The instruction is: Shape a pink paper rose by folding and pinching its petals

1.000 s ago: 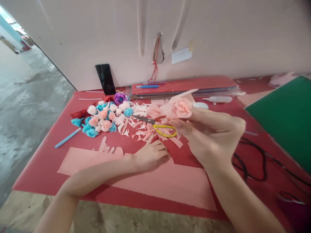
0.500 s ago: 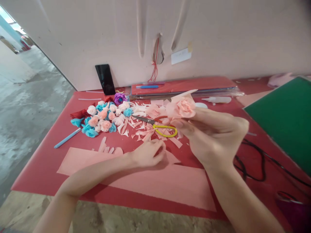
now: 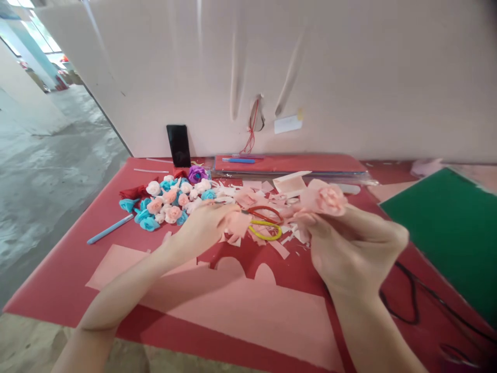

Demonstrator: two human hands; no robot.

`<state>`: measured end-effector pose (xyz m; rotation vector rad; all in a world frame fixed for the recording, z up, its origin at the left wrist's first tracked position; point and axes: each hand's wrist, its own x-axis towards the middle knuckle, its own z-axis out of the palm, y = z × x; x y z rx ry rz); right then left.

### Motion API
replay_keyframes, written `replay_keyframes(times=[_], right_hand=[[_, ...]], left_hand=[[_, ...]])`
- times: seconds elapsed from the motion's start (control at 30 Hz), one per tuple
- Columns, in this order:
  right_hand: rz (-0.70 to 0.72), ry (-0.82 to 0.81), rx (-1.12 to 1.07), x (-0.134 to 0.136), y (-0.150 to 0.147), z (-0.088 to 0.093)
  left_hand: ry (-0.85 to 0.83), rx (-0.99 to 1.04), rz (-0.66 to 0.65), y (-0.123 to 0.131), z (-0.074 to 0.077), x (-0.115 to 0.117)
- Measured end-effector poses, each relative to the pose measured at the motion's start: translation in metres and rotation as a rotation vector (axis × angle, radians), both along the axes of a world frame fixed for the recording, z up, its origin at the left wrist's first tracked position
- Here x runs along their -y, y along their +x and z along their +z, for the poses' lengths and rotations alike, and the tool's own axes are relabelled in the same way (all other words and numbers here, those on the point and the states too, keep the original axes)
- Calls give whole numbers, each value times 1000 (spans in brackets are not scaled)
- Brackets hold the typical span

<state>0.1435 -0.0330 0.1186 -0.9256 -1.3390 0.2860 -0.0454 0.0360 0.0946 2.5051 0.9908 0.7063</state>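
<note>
My right hand [image 3: 349,243] is closed around the base of a pink paper rose [image 3: 329,199], held above the red table cover [image 3: 70,259]. My left hand [image 3: 207,224] is lifted off the table and pinches a small pink paper petal [image 3: 237,224]. Just beyond the two hands lie scissors with red and yellow handles [image 3: 266,223] among pink paper scraps [image 3: 252,197]. A large pink paper sheet with scalloped cut-outs [image 3: 248,305] lies under my forearms.
A pile of small pink, white and blue paper roses [image 3: 171,199] and a purple one [image 3: 197,173] sit at the left. A blue pen [image 3: 109,229], a black phone [image 3: 179,145] against the wall, a green sheet [image 3: 454,228] and black cables [image 3: 415,305] are around.
My left hand has picked a pink petal off the sheet and raised it toward the rose. The view has tilted up a little; my right hand keeps holding the rose.
</note>
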Motion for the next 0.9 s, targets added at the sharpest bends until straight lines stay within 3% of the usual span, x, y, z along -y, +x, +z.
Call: replay_keyframes(times=[0.1,0.27,0.43,0.7,0.9], right_hand=[[30,49,-1,2,-4,2],[191,-13,-28,2,-19,1],[200,-12,-37,3,-29,-6],[157,69,90,8,-32,-7],[269,118,162,6,-28,0]], left_hand=[[82,107,-3,-5,9,-2],[54,425,-147,0,27,24],[53,704,-182,12,21,36],[103,685,-168,8,19,34],[39,730,-336,4,25,33]])
